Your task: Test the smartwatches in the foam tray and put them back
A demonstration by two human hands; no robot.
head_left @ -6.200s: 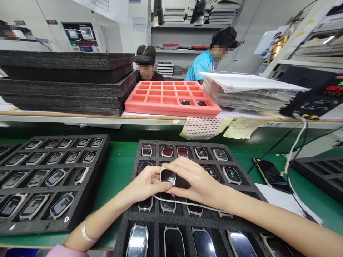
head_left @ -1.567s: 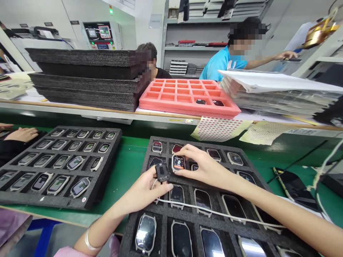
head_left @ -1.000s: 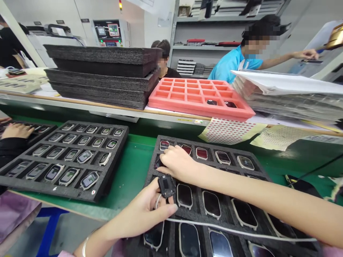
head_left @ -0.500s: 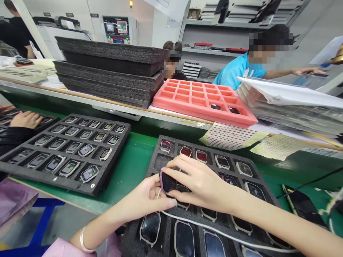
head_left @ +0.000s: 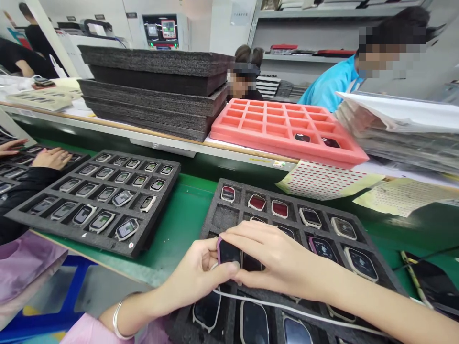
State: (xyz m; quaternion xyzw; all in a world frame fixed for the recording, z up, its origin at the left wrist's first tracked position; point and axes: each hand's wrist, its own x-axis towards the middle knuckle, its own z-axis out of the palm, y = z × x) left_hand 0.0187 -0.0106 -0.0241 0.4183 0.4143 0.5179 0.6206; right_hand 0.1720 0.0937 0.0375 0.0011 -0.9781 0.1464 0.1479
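My left hand (head_left: pixel 202 272) grips a purple-edged smartwatch (head_left: pixel 228 252) without a strap, its dark screen facing up and my thumb over its lower corner. From the other side my right hand (head_left: pixel 272 253) closes on the same watch, fingertips at its upper edge and thumb near its lower one. A white cable (head_left: pixel 272 304) leads from under my left hand across the tray to the right; its end is hidden. Below both hands lies a black foam tray (head_left: pixel 224 217) with several strapless smartwatches in its compartments, some with red screens. One compartment at its upper left holds no watch.
Left on the green bench stands another foam tray (head_left: pixel 143 229) of watches, with a co-worker's hand (head_left: pixel 52 158) beyond it. A shelf behind carries stacked black foam (head_left: pixel 154 91), a pink foam tray (head_left: pixel 247 126) and a paper-topped stack (head_left: pixel 405 138). Dotted sheets (head_left: pixel 326 181) hang from its edge.
The watch has tilted slightly in my hands, and my left thumb has moved up onto its lower corner. The view has shifted a little, and the blue-shirted person leans further right.
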